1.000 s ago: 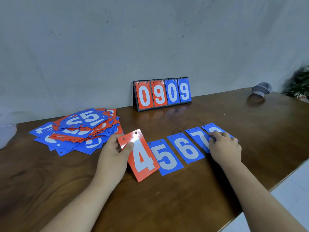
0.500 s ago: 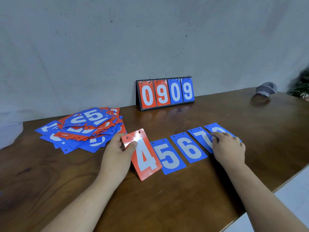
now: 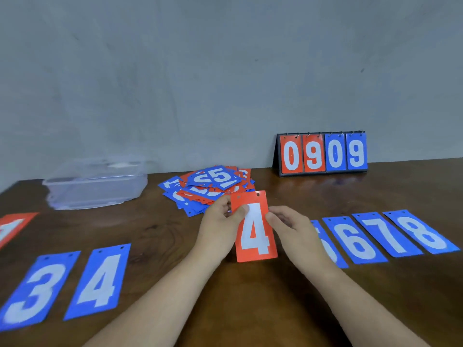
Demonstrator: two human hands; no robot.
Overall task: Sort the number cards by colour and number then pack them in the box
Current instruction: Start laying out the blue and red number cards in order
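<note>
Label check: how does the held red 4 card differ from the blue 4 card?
Colour: red rectangular 4 card versus blue rectangular 4 card. State: the red card is gripped by the left hand; the blue card lies flat on the wooden table, untouched. Both show a white 4 and two top holes.

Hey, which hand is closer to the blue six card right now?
Right. The right hand lies just left of the blue 6 card, covering part of the blue 5 card between them. The left hand is farther left, beyond the red 4 card.
</note>
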